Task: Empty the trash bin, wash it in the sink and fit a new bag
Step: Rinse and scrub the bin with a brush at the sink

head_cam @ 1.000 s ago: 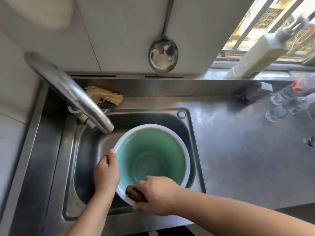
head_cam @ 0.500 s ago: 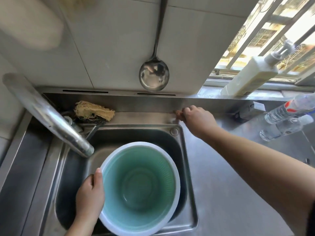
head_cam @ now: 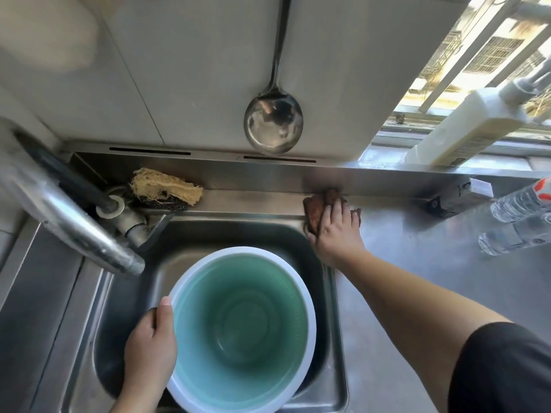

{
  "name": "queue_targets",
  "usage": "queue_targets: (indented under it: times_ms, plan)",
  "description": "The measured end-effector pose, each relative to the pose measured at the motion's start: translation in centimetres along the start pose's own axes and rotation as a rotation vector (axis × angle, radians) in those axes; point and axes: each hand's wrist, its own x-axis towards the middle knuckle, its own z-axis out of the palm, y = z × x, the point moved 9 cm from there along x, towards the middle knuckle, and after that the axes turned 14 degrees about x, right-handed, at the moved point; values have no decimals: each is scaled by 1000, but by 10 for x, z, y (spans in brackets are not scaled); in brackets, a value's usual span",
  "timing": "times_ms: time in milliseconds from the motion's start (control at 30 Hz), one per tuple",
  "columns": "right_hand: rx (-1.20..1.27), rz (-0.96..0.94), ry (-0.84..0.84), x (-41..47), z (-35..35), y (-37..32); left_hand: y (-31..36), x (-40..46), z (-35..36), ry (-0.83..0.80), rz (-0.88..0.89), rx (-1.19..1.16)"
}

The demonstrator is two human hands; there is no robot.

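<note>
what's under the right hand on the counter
A brown cloth lies under the right hand, on the steel counter at the sink's back corner. Its middle is covered by the fingers.

One trash bin (head_cam: 241, 329), teal inside with a white rim, stands in the one steel sink (head_cam: 334, 308), under one chrome faucet (head_cam: 74, 231). Two hands are in view, the left hand (head_cam: 150, 341) at the bin's rim and the right hand (head_cam: 337, 231) on the one brown cloth (head_cam: 316, 208), and on the ledge behind the basin lies one loofah scrubber (head_cam: 165, 189). One steel ladle (head_cam: 272, 123) hangs on the wall, one white pump bottle (head_cam: 471, 129) stands on the sill, and two clear plastic bottles lie at the right, one with a red label (head_cam: 521, 202) and one nearer (head_cam: 512, 238).
</note>
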Motion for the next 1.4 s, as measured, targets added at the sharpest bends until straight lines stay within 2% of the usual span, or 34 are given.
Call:
queue_targets:
  times_ms: [200,300,433,600,767,900,1000,1067,1200,1400]
  plan:
    - [-66,-39,-102,-1,-11,-3,9,-6,-4,-21,-12,18]
    - [-121,-203,-32,-25,-28,-18,7,-6,-4,-33,-46,38]
    - [-150,-371,-118,-100,-12,-31,2,-8,-3,-59,-98,49]
    - [-53,-305,-212,-188,7,-29,7,-13,-6,-58,-103,48]
    - [223,-283,-248,-273,17,-57,-7,-14,4,-191,-172,-96]
    - [320,-96,-454,-334,63,-55,-4,-10,9,-286,-195,-211]
    - [298,69,-660,-375,112,-43,10,-4,2,-257,-134,-239]
    - [308,171,-735,-403,136,-34,22,1,-4,-245,-84,-220]
    - [497,377,-748,-454,160,-22,53,2,-12,-258,96,-95]
    - [795,625,-612,-505,178,-12,95,-12,-32,-204,413,123]
